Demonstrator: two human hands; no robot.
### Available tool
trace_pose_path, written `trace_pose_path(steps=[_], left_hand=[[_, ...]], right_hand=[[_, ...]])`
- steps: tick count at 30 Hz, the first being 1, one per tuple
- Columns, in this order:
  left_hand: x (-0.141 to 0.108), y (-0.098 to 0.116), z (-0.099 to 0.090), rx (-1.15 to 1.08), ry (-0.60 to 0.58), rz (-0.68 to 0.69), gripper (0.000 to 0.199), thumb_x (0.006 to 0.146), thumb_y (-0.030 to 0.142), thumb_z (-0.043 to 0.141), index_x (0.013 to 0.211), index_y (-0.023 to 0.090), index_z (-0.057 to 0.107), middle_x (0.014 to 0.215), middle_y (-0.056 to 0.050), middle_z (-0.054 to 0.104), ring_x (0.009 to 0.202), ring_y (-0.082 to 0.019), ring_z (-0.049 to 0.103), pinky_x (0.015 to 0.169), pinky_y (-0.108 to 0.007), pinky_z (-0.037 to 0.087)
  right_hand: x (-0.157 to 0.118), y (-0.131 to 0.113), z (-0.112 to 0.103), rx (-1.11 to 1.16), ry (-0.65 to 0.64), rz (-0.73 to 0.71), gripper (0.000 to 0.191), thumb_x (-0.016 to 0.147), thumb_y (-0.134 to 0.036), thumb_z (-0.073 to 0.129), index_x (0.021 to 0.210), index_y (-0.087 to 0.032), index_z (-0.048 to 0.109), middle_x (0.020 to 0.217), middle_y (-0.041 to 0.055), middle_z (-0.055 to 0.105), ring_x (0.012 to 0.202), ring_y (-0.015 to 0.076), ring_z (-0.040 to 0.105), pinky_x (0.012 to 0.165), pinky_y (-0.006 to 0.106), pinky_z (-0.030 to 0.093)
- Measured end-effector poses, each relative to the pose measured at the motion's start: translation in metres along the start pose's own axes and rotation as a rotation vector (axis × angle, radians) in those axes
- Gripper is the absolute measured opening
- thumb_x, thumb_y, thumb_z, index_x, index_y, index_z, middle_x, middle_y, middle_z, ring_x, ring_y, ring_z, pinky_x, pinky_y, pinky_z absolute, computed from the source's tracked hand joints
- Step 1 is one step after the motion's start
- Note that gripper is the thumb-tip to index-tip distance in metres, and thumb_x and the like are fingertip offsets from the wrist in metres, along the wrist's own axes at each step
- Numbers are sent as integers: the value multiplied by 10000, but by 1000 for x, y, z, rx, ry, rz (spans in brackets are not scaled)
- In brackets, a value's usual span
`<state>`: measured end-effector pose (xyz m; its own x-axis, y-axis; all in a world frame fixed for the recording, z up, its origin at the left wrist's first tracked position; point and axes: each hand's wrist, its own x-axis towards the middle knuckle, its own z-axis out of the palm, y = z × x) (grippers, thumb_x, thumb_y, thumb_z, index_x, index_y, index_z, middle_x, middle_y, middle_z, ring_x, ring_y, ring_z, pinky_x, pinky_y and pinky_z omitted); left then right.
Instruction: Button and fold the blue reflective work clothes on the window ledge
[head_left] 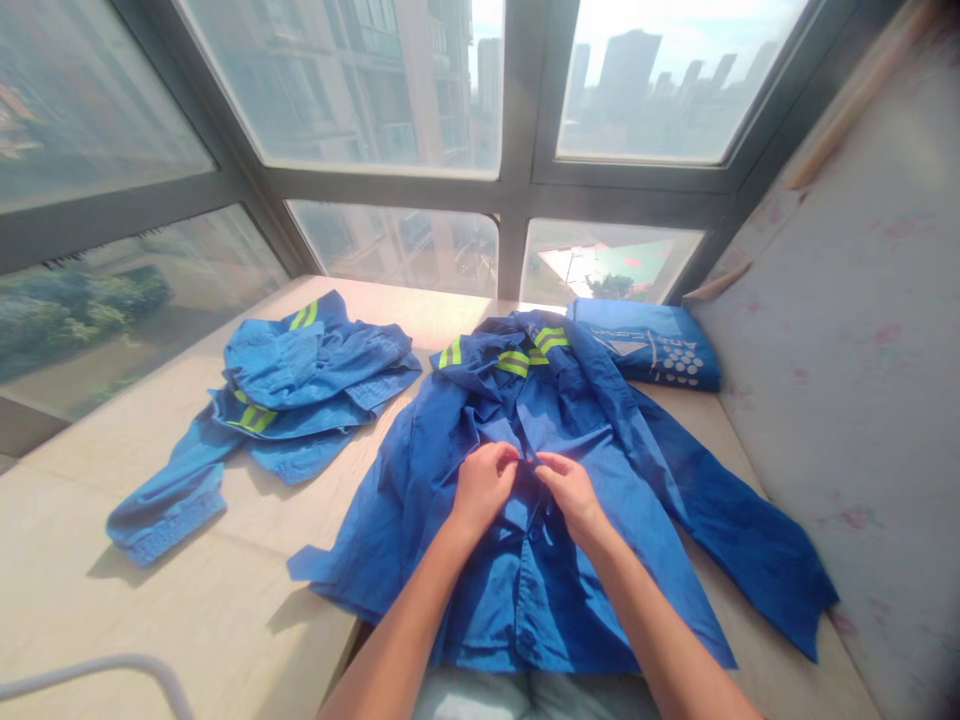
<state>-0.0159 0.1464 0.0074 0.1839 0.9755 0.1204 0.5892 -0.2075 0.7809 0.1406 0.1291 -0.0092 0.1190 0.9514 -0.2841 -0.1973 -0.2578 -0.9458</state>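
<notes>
A blue work jacket (577, 580) with yellow-green reflective strips lies spread in front of me, its collar end toward the window. My left hand (486, 478) pinches the left front edge of the jacket near the middle of its front opening. Close beside it, my right hand (568, 485) pinches the facing edge. The fingertips of both hands almost meet, and whatever small fastening may be between them is hidden. Below the hands the two front edges lie close together down to the hem. One sleeve (750, 540) stretches out to the right.
A second blue jacket (300, 370), crumpled, lies on the pale wooden surface (247, 590) at left. A folded blue bag-like item (652, 345) with white print sits at the back right. A grey tube (112, 662) curves at front left. Windows and a papered wall (862, 400) border the surface.
</notes>
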Motion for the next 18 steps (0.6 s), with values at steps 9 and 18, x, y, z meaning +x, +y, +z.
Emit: trace_pose_path(steps=[9, 18], left_hand=[[1, -1, 3, 30, 12, -2, 188, 837, 117, 591, 881, 194, 757, 858, -29, 741, 774, -157, 669, 736, -256, 493], [0, 1, 1, -2, 33, -19, 171, 832, 131, 609, 873, 194, 763, 847, -28, 742, 778, -162, 672, 755, -262, 498]], right_hand=[[-2, 0, 5, -139, 25, -18, 395, 613, -398, 717, 902, -137, 781, 788, 73, 754, 762, 231, 681, 670, 312, 539], [-1, 3, 4, -521, 39, -209, 417, 721, -334, 587, 1018, -104, 768, 782, 78, 752, 779, 233, 688, 735, 327, 543]])
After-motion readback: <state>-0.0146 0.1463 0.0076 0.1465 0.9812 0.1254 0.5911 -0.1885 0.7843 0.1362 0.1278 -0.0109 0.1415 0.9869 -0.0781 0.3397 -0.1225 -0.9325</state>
